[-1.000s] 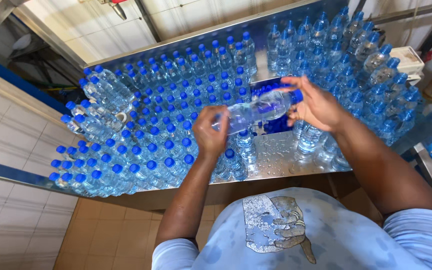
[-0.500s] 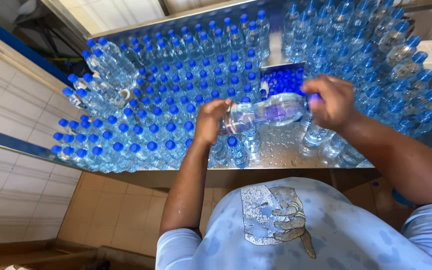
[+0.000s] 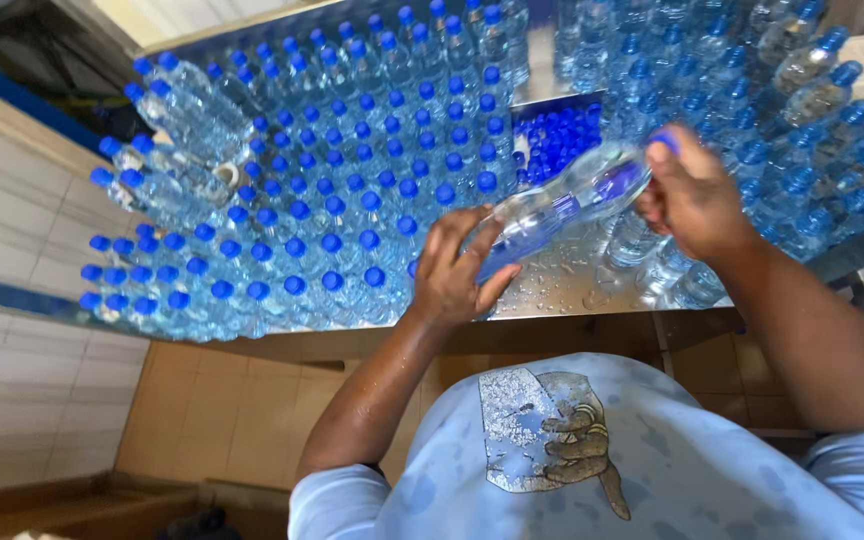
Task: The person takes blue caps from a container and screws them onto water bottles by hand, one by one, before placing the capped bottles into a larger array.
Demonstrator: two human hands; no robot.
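- Left hand (image 3: 457,268) is closed around the base of a clear plastic water bottle (image 3: 562,205), held tilted above the wet metal table (image 3: 552,290), near its front edge.
- Right hand (image 3: 690,195) is clamped on the blue cap end.
- Judgement: a firm base grip and a square twist at the cap should avoid spillage.
- Upright blue-capped bottles (image 3: 332,210) fill the table's left side; they appear filled.
- A tray of loose blue caps (image 3: 552,135) sits mid-table.

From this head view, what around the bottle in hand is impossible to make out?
- Held bottle: its cap, under the right hand; cannot tell if it is screwed tight.
- Its base, behind the left hand.
- Loose blue caps: too small and blurred to count.
- Metal table: far side cut off by the frame's top edge.
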